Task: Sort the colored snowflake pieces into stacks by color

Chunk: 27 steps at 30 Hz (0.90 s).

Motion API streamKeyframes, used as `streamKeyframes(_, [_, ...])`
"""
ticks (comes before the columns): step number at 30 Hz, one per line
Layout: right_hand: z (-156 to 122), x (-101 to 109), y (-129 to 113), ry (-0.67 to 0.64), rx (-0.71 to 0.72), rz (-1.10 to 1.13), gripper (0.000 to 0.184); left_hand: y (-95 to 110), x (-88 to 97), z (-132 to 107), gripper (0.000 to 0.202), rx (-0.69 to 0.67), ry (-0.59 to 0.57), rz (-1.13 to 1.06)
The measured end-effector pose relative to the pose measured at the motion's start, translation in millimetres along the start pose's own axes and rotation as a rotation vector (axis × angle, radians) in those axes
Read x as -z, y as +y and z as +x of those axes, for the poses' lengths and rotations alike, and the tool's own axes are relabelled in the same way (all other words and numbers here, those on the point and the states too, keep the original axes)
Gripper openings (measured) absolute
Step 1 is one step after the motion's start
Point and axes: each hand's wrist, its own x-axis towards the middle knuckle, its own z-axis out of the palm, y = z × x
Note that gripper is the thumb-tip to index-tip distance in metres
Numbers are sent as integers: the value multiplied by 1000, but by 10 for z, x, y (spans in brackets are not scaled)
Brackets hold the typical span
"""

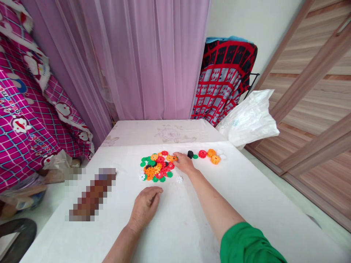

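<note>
A disc pile lies on the worktop; at its right edge the right hand, loosely bent, touches it, grip unclear. Before the pile rests the left hand, half curled, any hold hidden.

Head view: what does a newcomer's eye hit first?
The pile of bright flower-shaped pieces on the white tablecloth, with the right hand at its right edge. Next, the magenta patterned cloth at far left and the purple curtain behind the table.

A creased, bright green sleeve ends above the bare right forearm.
</note>
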Motion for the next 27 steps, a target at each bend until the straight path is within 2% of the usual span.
streamKeyframes(4, [1,-5,10,24,-30,35,47,-3,1,3,23,8,2,-2])
streamKeyframes(8, [-108,-54,58,110,-100,134,53,16,23,14,23,10,-8,-3])
streamKeyframes(12, [-370,-115,214,234,-139,201,52,20,32,16,23,18,-8,-4])
streamKeyframes(16, [-703,-89,507,358,-177,201,52,23,30,17,23,23,-10,-20])
streamKeyframes(20, [-891,9,685,360,-217,154,49,24,33,22,23,15,-4,-26])
streamKeyframes(27, [-935,49,630,384,-201,90,46,10,26,14,22,7,3,-18])
